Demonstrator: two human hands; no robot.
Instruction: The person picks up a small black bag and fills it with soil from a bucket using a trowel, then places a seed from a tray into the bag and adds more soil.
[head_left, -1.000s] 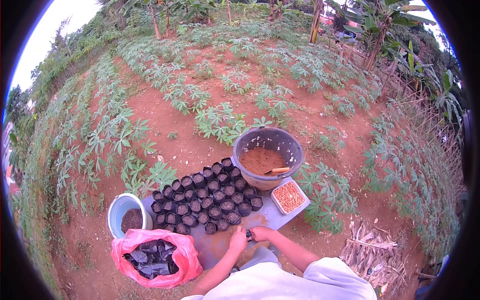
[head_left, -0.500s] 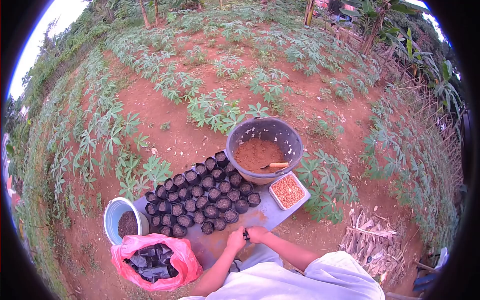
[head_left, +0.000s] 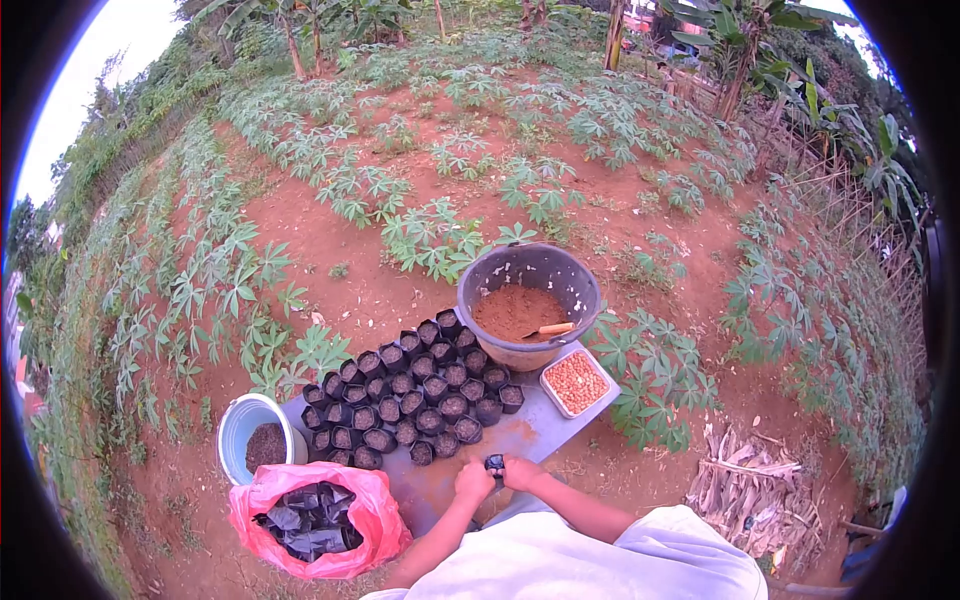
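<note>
Between my two hands, at the near edge of the table, is a small black polybag. My left hand grips one side of it and my right hand the other, both with closed fingers. Just beyond stand rows of filled black polybags, packed with dark soil. To the left, a pink plastic bag lies wide at the mouth, with more flat black polybags inside.
A large dark bucket of reddish soil with a wooden-handled trowel stands at the table's far side. Beside it sits a white tray of orange-tan kernels. A light-blue bucket holds dark soil at left. Leafy plants surround the table.
The black polybag between my hands now shows a wider, rounder mouth, and my hands are slightly further apart. The whole view has shifted a little.
</note>
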